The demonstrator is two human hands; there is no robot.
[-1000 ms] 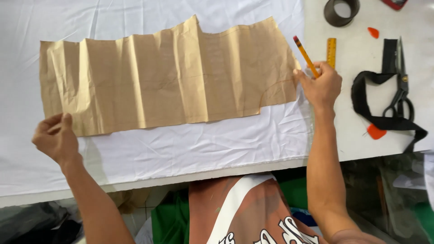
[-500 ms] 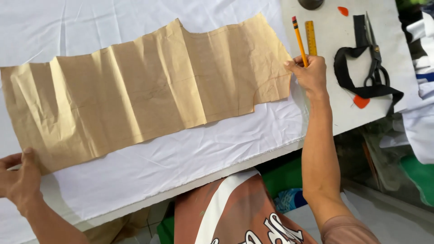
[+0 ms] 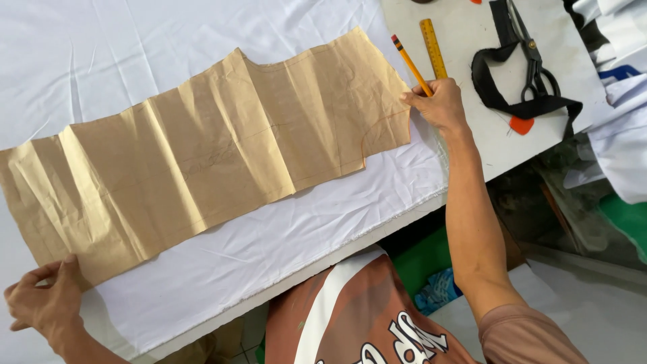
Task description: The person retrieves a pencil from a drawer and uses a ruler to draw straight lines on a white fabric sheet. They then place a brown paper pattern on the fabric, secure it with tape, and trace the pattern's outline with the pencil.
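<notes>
A long creased brown paper pattern (image 3: 209, 155) lies spread on white fabric (image 3: 303, 229) over the table. My left hand (image 3: 44, 303) presses the paper's near left corner with its fingertips. My right hand (image 3: 438, 104) rests at the paper's right edge and grips an orange pencil (image 3: 411, 64) that points away from me.
A yellow ruler (image 3: 433, 47) lies just beyond the pencil. Black scissors (image 3: 532, 61) sit on a black strap (image 3: 512, 87) at the far right, with an orange chalk piece (image 3: 521, 125) near the table edge. White cloth (image 3: 620, 121) hangs at the right.
The view has swung and tilted, so the paper now runs diagonally. My left hand has slid in to the paper's near left corner; my right hand stays at the right edge with the pencil.
</notes>
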